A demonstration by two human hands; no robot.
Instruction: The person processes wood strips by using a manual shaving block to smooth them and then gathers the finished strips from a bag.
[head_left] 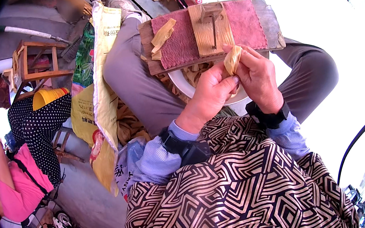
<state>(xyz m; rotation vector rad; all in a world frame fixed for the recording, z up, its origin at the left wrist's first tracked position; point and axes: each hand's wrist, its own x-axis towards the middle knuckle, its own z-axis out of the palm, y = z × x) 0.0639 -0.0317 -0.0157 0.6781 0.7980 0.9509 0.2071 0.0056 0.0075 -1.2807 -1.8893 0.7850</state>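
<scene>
My left hand (210,92) and my right hand (256,75) meet over my lap, fingers closed on a folded, pale yellow strip (233,60) that looks like dried husk. Its lower end is partly hidden by my fingers. Just beyond them lies a wooden board (273,24) faced with worn red cloth (244,19). Across its middle sits a lighter wood block (200,32) bearing a thin metal rod (214,35). Loose yellow strips (163,35) rest on the board's left part. Beneath the board, a pale basin (180,82) holds more strips, partly covered by my hands.
At my left stands an open yellow-and-white woven sack (99,86) with brownish strips (127,124) beside it. Farther left sits another person in a pink top (26,182), near a yellow bucket (45,98) and a wooden stool (39,75). A black cable (364,130) curves at right.
</scene>
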